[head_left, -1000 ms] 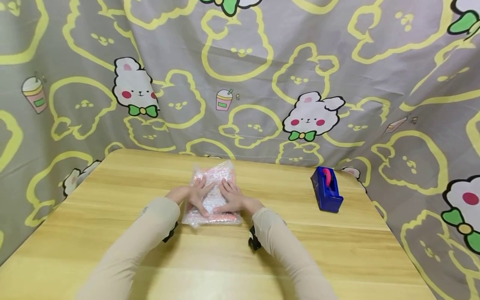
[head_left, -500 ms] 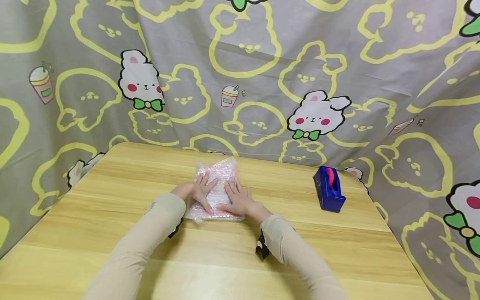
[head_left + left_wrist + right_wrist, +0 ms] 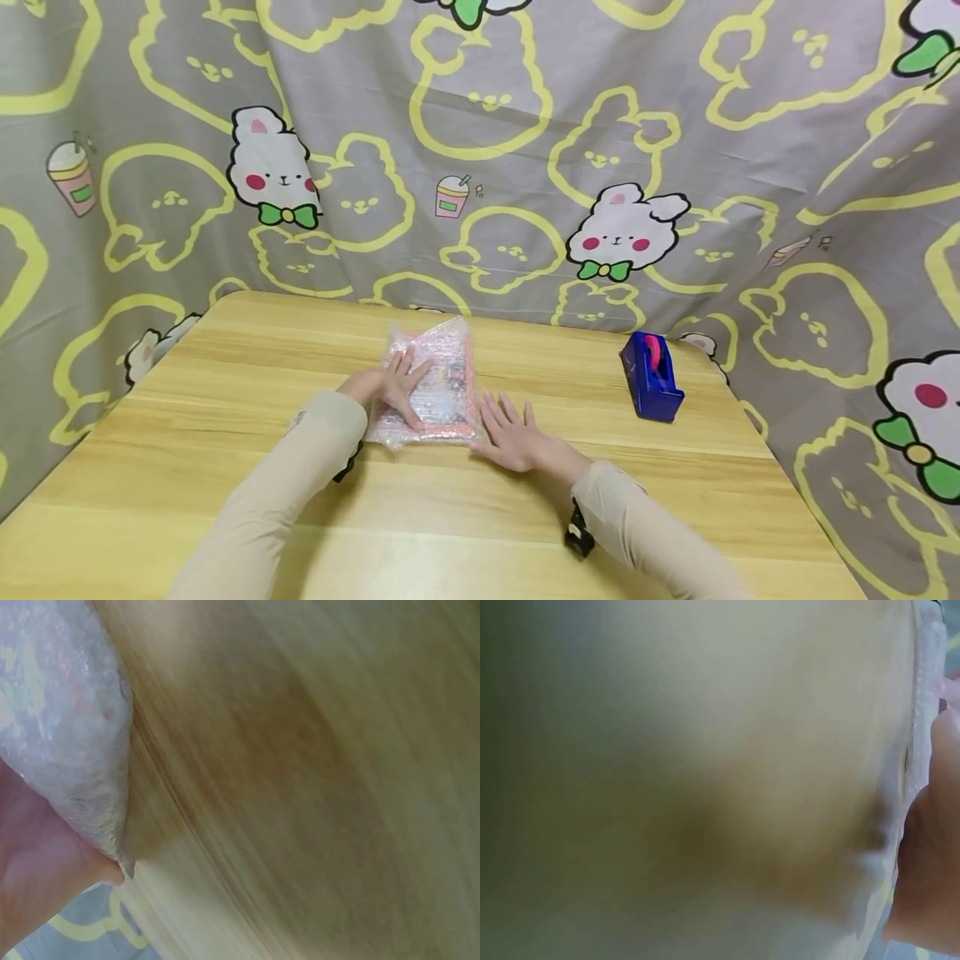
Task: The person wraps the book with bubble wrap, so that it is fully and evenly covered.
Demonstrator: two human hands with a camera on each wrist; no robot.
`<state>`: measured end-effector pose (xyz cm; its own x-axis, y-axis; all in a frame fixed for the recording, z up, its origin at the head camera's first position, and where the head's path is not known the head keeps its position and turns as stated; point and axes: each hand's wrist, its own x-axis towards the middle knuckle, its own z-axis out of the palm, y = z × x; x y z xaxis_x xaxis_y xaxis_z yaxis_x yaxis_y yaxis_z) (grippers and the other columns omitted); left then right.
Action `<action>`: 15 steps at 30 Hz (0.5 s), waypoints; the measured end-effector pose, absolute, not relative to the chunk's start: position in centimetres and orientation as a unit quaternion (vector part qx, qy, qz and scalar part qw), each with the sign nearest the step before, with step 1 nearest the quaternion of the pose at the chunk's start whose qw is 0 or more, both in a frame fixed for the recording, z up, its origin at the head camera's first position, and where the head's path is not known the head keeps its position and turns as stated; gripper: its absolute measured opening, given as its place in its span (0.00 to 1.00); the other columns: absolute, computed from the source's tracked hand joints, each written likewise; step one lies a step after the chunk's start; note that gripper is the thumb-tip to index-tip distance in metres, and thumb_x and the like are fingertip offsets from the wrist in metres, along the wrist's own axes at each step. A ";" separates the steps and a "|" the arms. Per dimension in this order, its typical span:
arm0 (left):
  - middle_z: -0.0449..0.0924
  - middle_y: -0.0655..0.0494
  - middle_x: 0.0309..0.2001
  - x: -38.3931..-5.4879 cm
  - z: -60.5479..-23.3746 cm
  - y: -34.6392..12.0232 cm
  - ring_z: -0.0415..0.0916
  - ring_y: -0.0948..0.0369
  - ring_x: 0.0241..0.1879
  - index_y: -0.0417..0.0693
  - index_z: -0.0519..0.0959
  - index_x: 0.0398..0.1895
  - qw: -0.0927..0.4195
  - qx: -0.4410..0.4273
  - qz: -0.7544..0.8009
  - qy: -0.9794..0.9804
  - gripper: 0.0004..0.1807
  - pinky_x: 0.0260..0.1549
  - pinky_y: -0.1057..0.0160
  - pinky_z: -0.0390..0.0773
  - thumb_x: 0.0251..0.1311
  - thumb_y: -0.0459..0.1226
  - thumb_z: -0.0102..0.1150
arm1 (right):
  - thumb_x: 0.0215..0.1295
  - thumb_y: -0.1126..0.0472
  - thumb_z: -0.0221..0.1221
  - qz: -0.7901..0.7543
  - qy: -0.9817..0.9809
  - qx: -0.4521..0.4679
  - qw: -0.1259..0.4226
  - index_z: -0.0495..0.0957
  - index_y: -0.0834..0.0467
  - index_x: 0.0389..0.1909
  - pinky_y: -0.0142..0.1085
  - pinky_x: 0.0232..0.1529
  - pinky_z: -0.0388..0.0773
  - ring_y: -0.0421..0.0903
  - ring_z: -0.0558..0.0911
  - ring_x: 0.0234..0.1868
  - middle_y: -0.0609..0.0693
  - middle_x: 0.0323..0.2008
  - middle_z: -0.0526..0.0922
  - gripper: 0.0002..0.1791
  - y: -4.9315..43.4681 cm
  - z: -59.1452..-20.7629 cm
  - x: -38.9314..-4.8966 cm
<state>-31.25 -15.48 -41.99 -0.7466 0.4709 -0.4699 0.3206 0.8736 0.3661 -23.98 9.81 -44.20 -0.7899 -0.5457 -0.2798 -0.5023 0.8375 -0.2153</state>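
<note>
A flat package in clear bubble wrap (image 3: 448, 387) lies on the wooden table, with a pink-edged rectangular item showing through the film. My left hand (image 3: 392, 393) rests on its left part, fingers straight and spread. In the left wrist view, the bulging wrap (image 3: 71, 712) sits against that hand. Just off the package's lower right edge is my right hand (image 3: 512, 435), its fingers extended and holding nothing. Whether its fingertips touch the wrap is hard to tell. The right wrist view is mostly blurred table, with part of the right hand (image 3: 930, 847) at its edge.
A blue tape dispenser (image 3: 654, 396) with a pink core stands at the right back of the table (image 3: 420, 517). Behind and at both sides hangs a grey curtain (image 3: 510, 192) printed with cartoon animals.
My right hand has lifted off the top of the package and moved right, to beside its edge. The left hand has stayed on the wrap. The camera has shifted slightly.
</note>
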 end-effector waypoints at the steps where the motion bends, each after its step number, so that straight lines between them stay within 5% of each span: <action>1: 0.10 0.36 0.66 -31.3 -41.9 -15.5 0.13 0.40 0.65 0.50 0.30 0.71 0.285 0.214 0.134 0.925 0.68 0.61 0.36 0.29 0.37 0.56 0.70 | 0.67 0.35 0.32 -0.085 0.941 -0.279 0.172 0.34 0.60 0.71 0.64 0.63 0.32 0.57 0.32 0.70 0.56 0.71 0.32 0.43 10.4 -44.1 -23.7; 8: 0.11 0.37 0.66 -31.5 -41.7 -15.5 0.13 0.40 0.65 0.50 0.29 0.71 0.280 0.217 0.132 0.926 0.68 0.60 0.35 0.30 0.38 0.57 0.68 | 0.71 0.48 0.40 -0.244 0.910 -0.282 0.184 0.39 0.60 0.71 0.56 0.66 0.41 0.53 0.42 0.71 0.56 0.71 0.40 0.36 14.7 -43.5 -22.8; 15: 0.11 0.35 0.66 -31.2 -41.9 -15.5 0.13 0.39 0.65 0.49 0.30 0.71 0.285 0.220 0.138 0.923 0.68 0.60 0.34 0.29 0.37 0.57 0.69 | 0.71 0.57 0.44 -0.336 0.892 -0.269 0.138 0.49 0.63 0.69 0.51 0.65 0.51 0.55 0.55 0.67 0.58 0.68 0.55 0.30 19.1 -43.6 -22.0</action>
<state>-31.24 -15.49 -41.92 -0.7415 0.4841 -0.4646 0.3272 0.8654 0.3795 -21.97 19.08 -43.58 -0.8177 -0.5720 -0.0651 -0.3873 0.6303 -0.6729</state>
